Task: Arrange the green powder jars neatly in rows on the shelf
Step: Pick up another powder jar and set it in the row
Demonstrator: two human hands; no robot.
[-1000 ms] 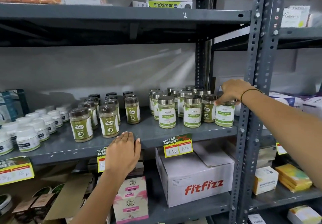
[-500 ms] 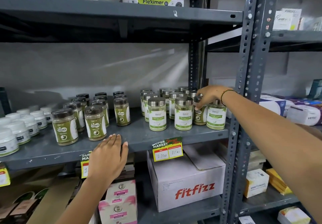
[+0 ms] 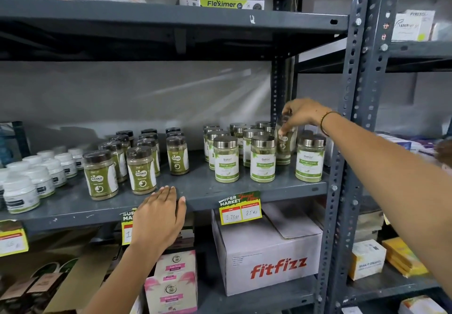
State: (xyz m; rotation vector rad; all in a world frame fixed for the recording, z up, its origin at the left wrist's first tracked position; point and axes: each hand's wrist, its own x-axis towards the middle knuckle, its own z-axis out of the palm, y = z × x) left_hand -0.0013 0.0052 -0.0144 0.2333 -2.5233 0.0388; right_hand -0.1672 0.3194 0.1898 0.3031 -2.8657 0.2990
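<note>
Several silver-lidded green powder jars (image 3: 226,159) stand in rows on the grey shelf (image 3: 195,191) at the right. Several dark-lidded green Gaska jars (image 3: 141,170) stand in rows to their left. My right hand (image 3: 302,114) grips one dark-lidded jar (image 3: 285,142) by its top and holds it a little above the shelf, among the silver-lidded jars. It is blurred. A lone silver-lidded jar (image 3: 309,159) stands at the shelf's right end. My left hand (image 3: 159,216) rests flat on the shelf's front edge, fingers apart, holding nothing.
White jars (image 3: 36,179) crowd the shelf's left end. A grey upright post (image 3: 342,167) bounds the shelf on the right. Yellow price tags (image 3: 241,212) hang from the front edge. A Fitfizz box (image 3: 269,260) and pink boxes (image 3: 171,282) sit below.
My right hand has left the rightmost silver-lidded jar, gone left to a dark-lidded jar and lifted it. The left hand has stayed on the shelf edge.
</note>
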